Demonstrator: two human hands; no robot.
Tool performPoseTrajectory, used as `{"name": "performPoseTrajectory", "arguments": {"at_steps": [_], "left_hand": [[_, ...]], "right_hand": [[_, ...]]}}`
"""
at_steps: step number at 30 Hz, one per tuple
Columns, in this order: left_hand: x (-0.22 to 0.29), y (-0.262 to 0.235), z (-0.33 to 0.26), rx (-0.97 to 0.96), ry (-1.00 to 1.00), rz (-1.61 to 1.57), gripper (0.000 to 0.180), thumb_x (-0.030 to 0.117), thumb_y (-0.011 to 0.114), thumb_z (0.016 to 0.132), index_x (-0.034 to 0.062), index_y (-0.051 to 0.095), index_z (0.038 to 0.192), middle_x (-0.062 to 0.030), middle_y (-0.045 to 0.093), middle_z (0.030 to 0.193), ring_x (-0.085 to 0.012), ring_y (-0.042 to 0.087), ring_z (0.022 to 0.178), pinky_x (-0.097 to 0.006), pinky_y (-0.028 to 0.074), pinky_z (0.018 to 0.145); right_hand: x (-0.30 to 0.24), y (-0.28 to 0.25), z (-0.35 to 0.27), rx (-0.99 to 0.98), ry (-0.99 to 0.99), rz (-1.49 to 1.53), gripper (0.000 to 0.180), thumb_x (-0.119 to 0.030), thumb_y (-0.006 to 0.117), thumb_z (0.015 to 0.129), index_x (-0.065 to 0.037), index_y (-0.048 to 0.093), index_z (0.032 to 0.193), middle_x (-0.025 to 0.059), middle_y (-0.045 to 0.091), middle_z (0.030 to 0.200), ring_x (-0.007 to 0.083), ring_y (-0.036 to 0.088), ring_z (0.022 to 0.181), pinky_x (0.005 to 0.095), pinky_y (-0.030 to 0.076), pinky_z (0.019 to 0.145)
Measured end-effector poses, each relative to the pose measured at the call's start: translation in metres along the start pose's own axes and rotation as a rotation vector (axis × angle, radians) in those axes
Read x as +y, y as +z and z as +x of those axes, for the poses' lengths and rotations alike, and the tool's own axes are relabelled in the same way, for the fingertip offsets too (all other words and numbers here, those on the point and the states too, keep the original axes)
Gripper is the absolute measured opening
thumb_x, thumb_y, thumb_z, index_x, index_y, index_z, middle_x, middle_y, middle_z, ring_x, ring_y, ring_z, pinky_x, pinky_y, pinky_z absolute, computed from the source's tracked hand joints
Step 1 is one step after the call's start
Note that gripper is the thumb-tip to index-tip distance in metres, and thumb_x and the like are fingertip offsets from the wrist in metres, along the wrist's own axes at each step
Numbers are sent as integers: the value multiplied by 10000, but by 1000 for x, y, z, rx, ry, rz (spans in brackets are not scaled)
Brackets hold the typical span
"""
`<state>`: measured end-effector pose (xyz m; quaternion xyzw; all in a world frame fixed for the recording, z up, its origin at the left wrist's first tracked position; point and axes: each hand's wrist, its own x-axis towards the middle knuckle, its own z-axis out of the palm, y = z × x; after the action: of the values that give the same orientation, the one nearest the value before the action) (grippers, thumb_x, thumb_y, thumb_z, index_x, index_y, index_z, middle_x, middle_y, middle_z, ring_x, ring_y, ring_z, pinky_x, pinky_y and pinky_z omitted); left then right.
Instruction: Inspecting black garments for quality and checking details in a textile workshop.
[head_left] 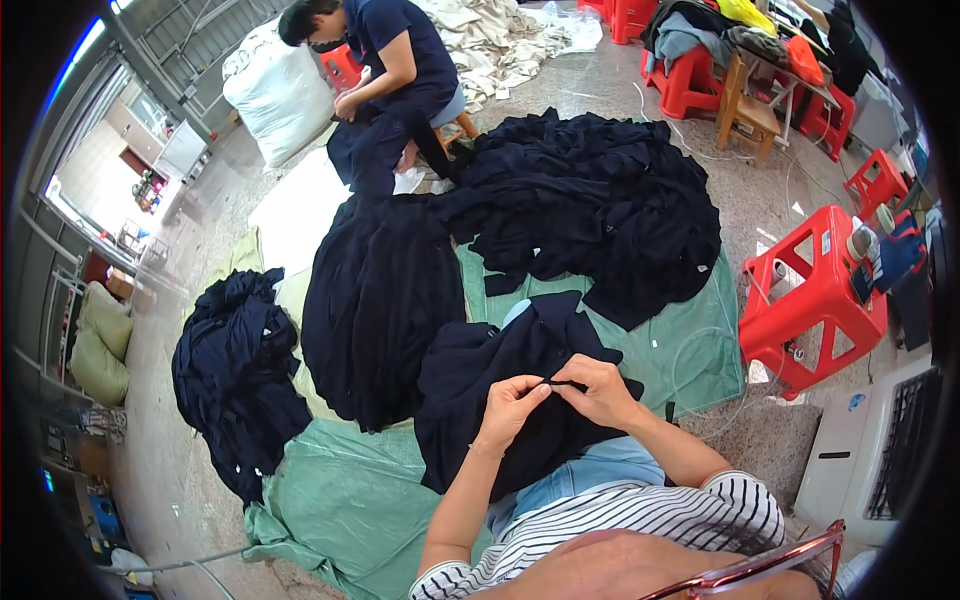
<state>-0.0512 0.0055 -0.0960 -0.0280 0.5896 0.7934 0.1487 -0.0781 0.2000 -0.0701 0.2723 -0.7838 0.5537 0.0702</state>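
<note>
Over my lap lies a dark navy garment (460, 370), bunched and folded. My left hand (515, 405) pinches a narrow edge of it between thumb and fingers. Close against it, my right hand (597, 393) grips the same edge, with the fingertips of both hands nearly touching. Which part of the garment is pinched is too small to make out. Beyond my lap a long heap of navy garments (380, 300) stretches away, and a larger navy pile (600, 200) lies to its right. Another navy pile (240, 370) sits at the left.
Green plastic sheeting (350, 500) lies under the piles. Red plastic stools (815, 300) stand at the right, near a white appliance (865, 440). A seated co-worker (395, 70) handles navy cloth at the far side, beside a stuffed white sack (275, 95). Pale cloth (490, 45) is heaped behind.
</note>
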Motion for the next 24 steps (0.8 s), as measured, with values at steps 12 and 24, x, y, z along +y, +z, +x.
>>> {"name": "performPoseTrajectory", "arguments": {"at_steps": [12,24], "left_hand": [[-3,6,-6,71,25,-24,92,43,697,926,-23,736,978,35,674,862,-11,566,766,-166,435,682],[-1,6,-11,74,172,481,147,121,692,940,-25,693,922,-5,640,758,-38,529,709,-226,440,642]], "right_hand": [[-5,-2,-8,-22,-119,-154,186,16,740,739,-23,681,911,93,632,816,285,648,765,363,515,695],[-8,0,-12,-35,-109,-157,196,27,735,740,-26,683,922,90,635,829,287,638,752,360,507,688]]}}
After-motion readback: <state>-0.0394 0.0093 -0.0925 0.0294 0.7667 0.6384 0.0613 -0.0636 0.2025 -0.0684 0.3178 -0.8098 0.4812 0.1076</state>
